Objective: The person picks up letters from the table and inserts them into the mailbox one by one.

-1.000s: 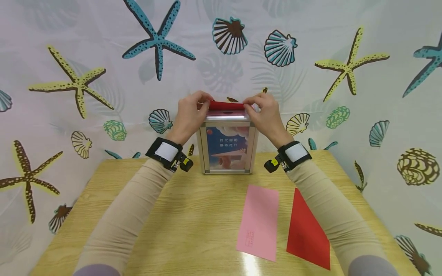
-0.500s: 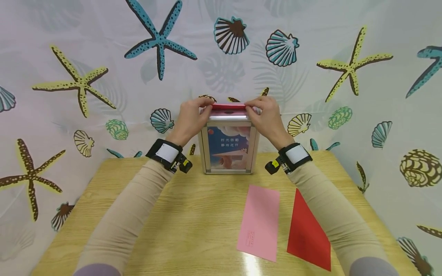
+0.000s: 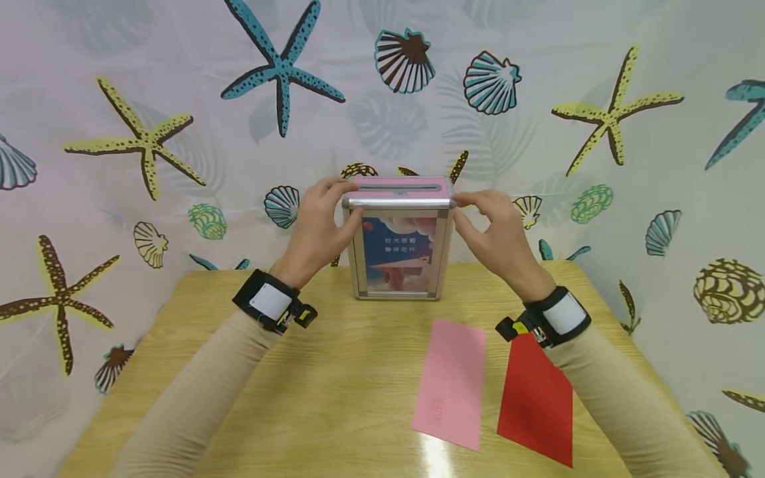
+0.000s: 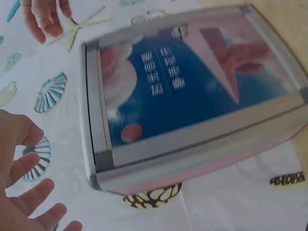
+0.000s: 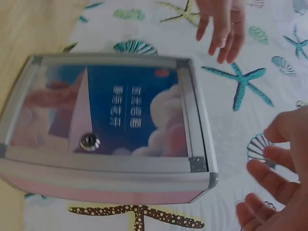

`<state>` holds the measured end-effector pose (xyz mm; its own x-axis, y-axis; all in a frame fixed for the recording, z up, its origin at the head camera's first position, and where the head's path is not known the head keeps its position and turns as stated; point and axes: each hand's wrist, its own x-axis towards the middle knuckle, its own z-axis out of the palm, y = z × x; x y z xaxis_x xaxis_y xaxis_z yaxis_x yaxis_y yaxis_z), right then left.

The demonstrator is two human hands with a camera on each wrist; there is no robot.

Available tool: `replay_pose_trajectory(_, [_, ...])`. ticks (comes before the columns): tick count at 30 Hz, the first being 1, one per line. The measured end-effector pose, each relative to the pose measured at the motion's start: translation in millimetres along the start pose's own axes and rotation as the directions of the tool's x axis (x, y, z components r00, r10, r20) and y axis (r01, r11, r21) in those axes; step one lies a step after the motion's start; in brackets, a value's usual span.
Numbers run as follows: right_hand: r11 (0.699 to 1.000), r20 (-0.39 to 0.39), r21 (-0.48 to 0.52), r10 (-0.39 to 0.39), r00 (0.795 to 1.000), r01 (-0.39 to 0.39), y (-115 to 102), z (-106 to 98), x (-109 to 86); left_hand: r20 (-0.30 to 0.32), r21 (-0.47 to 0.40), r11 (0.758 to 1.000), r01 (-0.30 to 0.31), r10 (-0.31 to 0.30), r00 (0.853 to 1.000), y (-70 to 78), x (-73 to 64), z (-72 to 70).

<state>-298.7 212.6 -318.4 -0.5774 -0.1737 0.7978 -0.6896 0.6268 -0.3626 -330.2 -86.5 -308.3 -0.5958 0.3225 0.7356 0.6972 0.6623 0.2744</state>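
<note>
An aluminium-framed letter box (image 3: 397, 252) with a pink top and a blue picture front stands upright at the back of the table. Along its top runs a narrow dark slot (image 3: 399, 187). My left hand (image 3: 317, 222) hovers by the box's upper left corner, fingers relaxed and holding nothing. On the other side, my right hand (image 3: 499, 229) is close to the upper right corner, also holding nothing. Both wrist views show a gap between the spread fingers and the box. A round lock (image 5: 89, 141) shows on the front in the right wrist view.
A pink envelope (image 3: 451, 385) lies on the wooden table (image 3: 299, 398) in front of the box, right of middle. Beside it is a red envelope (image 3: 534, 405), partly under the right forearm. A cloth with starfish and shells (image 3: 382, 119) hangs behind.
The red envelope pinched between both hands over the box top has gone out of sight down at the slot. My hands have let go and parted, moving outward and slightly down.
</note>
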Motion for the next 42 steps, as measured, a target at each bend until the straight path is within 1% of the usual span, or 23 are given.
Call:
replay_pose_trajectory(2, [0.999,0.066,0.015,0.050,0.997,-0.051,-6.5,-6.1,-15.1,-0.001,-0.021,1.000,-0.001,0.001,1.000,6.4,-13.9,-0.4])
replay_pose_trajectory(5, [0.992,0.150,0.029,0.118,0.982,-0.124,-15.1,-8.1,-37.4,0.039,-0.038,0.999,0.017,-0.015,0.999,16.6,-34.8,-2.4])
replay_pose_trajectory(7, [0.987,0.200,0.027,0.150,0.968,-0.158,-19.8,-7.7,-51.0,0.068,-0.029,0.999,0.025,-0.023,0.997,23.0,-50.2,0.3])
replay_pose_trajectory(10, [0.980,0.271,0.007,0.190,0.944,-0.200,-25.4,-5.4,-70.0,0.142,0.017,1.000,0.020,-0.022,0.990,32.0,-74.6,10.3])
replay_pose_trajectory(11, [0.977,0.297,-0.003,0.205,0.933,-0.214,-26.4,-4.3,-76.7,0.176,0.034,0.999,0.013,-0.019,0.984,35.1,-82.9,14.6])
replay_pose_trajectory(13, [0.969,0.352,-0.033,0.241,0.904,-0.245,-27.2,-2.0,-90.3,0.251,0.069,0.998,-0.005,-0.013,0.968,42.0,-99.7,24.0])
replay_pose_trajectory(15, [0.959,0.408,-0.069,0.280,0.869,-0.276,-26.9,0.2,-104.1,0.332,0.105,0.994,-0.010,-0.026,0.943,49.9,-115.8,32.8])
replay_pose_trajectory(18, [0.935,0.485,-0.124,0.348,0.802,-0.332,-26.7,3.0,-125.7,0.429,0.139,0.990,0.005,-0.065,0.901,62.0,-139.8,46.9])
replay_pose_trajectory(20, [0.917,0.524,-0.157,0.392,0.756,-0.366,-26.9,4.4,-139.8,0.495,0.160,0.987,0.014,-0.092,0.864,70.2,-155.0,58.0])
replay_pose_trajectory(21, [0.908,0.542,-0.168,0.411,0.733,-0.385,-27.0,4.8,-146.8,0.525,0.163,0.987,0.011,-0.096,0.846,73.9,-162.5,63.9])
replay_pose_trajectory(23, [0.893,0.572,-0.197,0.440,0.692,-0.405,-26.8,5.9,-160.4,0.588,0.160,0.987,0.009,-0.103,0.803,81.6,-176.4,75.6])
replay_pose_trajectory(25, [0.887,0.596,-0.208,0.449,0.666,-0.411,-26.2,7.3,-173.8,0.641,0.153,0.988,0.010,-0.107,0.760,88.9,-189.3,85.0])
replay_pose_trajectory(26, [0.883,0.612,-0.213,0.454,0.648,-0.417,-26.1,8.1,-180.4,0.662,0.144,0.989,0.021,-0.112,0.741,92.4,-195.2,88.2])
replay_pose_trajectory(28, [0.880,0.639,-0.229,0.459,0.617,-0.417,-26.5,9.7,-192.6,0.697,0.135,0.990,0.040,-0.124,0.707,98.6,-206.2,92.8])
replay_pose_trajectory(30, [0.879,0.666,-0.244,0.459,0.588,-0.410,-28.0,10.3,-202.6,0.722,0.126,0.990,0.064,-0.135,0.679,103.9,-214.7,95.0])
replay_pose_trajectory(31, [0.876,0.676,-0.258,0.465,0.571,-0.407,-29.1,9.9,-206.7,0.731,0.121,0.990,0.073,-0.139,0.668,106.2,-218.0,95.8])
replay_pose_trajectory(32, [0.875,0.683,-0.269,0.468,0.561,-0.402,-30.2,9.5,-210.3,0.739,0.118,0.990,0.076,-0.139,0.659,108.1,-220.4,96.2])
replay_pose_trajectory(34, [0.883,0.685,-0.281,0.459,0.565,-0.376,-32.4,7.3,-215.4,0.750,0.120,0.990,0.068,-0.135,0.648,110.8,-224.0,97.0])
replay_pose_trajectory(35, [0.886,0.684,-0.284,0.456,0.569,-0.367,-33.4,6.0,-217.4,0.751,0.118,0.991,0.066,-0.133,0.646,112.1,-224.8,96.5])
replay_pose_trajectory(37, [0.892,0.678,-0.291,0.448,0.583,-0.347,-34.8,3.5,-221.3,0.749,0.116,0.992,0.056,-0.124,0.651,113.9,-226.3,96.2])
replay_pose_trajectory(39, [0.899,0.676,-0.297,0.436,0.595,-0.321,-35.8,0.6,-225.1,0.752,0.111,0.993,0.046,-0.114,0.649,115.8,-228.2,95.8])
replay_pose_trajectory(41, [0.899,0.673,-0.310,0.437,0.596,-0.308,-36.6,-2.1,-229.5,0.763,0.097,0.994,0.045,-0.104,0.638,118.0,-230.9,95.0])
replay_pose_trajectory(42, [0.899,0.672,-0.317,0.437,0.597,-0.301,-37.0,-3.4,-231.5,0.771,0.086,0.995,0.047,-0.096,0.629,119.1,-232.5,94.8])
